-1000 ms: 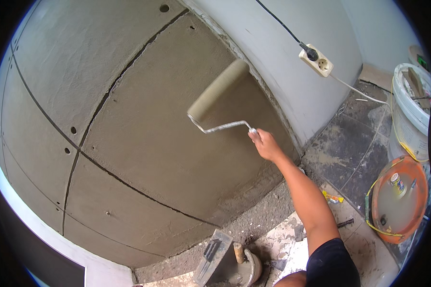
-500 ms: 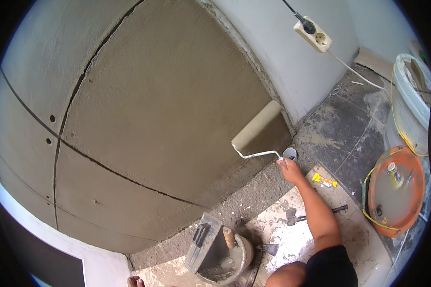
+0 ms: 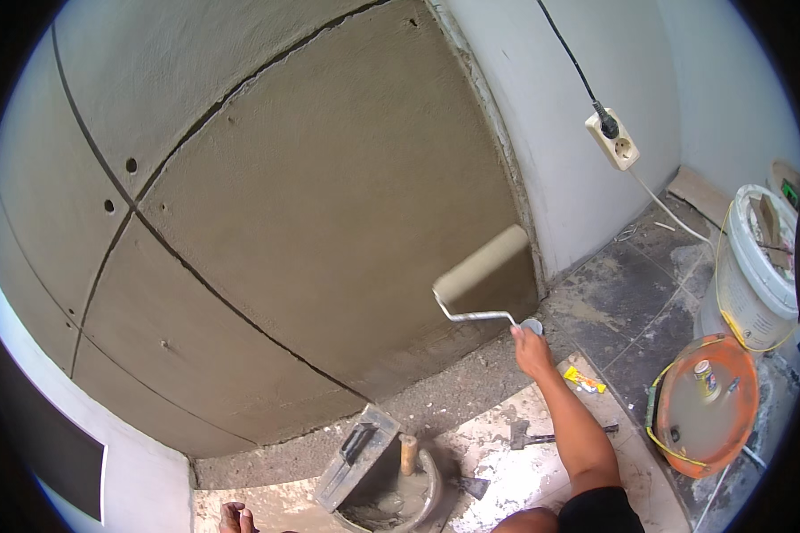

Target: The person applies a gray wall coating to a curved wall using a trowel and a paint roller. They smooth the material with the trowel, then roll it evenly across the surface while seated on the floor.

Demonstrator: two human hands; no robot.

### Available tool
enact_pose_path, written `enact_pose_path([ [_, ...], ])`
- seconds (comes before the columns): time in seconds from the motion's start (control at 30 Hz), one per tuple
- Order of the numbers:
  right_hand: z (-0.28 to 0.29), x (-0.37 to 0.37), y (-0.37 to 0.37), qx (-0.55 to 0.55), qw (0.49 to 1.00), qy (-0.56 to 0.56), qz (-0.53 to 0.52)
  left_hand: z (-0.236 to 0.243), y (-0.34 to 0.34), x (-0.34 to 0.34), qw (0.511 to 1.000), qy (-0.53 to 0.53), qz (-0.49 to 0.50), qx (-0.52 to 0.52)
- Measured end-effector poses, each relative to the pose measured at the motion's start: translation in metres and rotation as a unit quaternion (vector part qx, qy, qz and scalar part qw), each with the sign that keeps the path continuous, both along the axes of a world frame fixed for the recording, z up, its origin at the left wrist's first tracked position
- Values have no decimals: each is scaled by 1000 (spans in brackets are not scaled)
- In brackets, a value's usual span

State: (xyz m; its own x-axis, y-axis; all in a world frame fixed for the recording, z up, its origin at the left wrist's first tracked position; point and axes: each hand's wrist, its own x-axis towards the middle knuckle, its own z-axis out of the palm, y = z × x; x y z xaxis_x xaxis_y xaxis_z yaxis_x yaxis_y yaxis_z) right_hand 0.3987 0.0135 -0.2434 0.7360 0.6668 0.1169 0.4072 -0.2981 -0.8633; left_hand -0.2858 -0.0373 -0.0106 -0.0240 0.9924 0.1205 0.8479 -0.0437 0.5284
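My right hand [image 3: 533, 354] is closed around the handle end of a paint roller, below its bent white wire frame. The roller's long pale sleeve [image 3: 482, 264] lies tilted in front of the lower right part of a grey-brown plastered wall [image 3: 347, 186]; whether it touches the plaster I cannot tell. Just behind that hand shows the grey rim of a small round cup or pipe end [image 3: 532, 326]. At the bottom edge, my left hand [image 3: 236, 518] is partly cut off, its fingers loosely apart and holding nothing. A mortar bucket [image 3: 434, 497] with a rectangular plastering float [image 3: 357, 457] across it stands between my arms.
A hatchet-like tool [image 3: 542, 435] and a yellow wrapper [image 3: 585, 380] lie on the stained board beneath my right arm. To the right stand an orange tub [image 3: 745, 400] of cloudy water and a white bucket [image 3: 756, 275]. A power strip [image 3: 613, 138] hangs against the white wall.
The whole view has shifted, so the wall and buckets sit differently in the picture. The roller stays near the wall's lower right corner, slightly higher against it. My right hand keeps its hold.
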Motion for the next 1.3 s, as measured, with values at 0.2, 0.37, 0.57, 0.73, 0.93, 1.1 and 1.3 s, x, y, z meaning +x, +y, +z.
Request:
enact_pose_path([
  [0.2, 136, 2, 47, 127, 991, -38, 6, -13, 0, 22, 998, -54, -9, -8],
  [0.37, 266, 15, 82, 224, 970, -90, 1, -20, 0, 45, 996, -43, -75, 16],
  [0.57, 437, 15, 93, 254, 964, -78, -20, -3, -15, 113, 973, -117, -199, -4],
  [0.73, 475, -24, 65, 260, 965, -31, 2, 63, -23, 189, 936, -97, -339, -10],
  [0.93, 442, -72, 87, 238, 970, -12, 49, 74, -24, 243, 821, -121, -556, 40],
  [1.1, 401, -92, 110, 245, 969, -17, 36, 58, -22, 246, 809, -140, -571, -13],
  [1.3, 265, -104, 104, 164, 985, -59, -3, 38, -14, 239, 811, -147, -565, -38],
])
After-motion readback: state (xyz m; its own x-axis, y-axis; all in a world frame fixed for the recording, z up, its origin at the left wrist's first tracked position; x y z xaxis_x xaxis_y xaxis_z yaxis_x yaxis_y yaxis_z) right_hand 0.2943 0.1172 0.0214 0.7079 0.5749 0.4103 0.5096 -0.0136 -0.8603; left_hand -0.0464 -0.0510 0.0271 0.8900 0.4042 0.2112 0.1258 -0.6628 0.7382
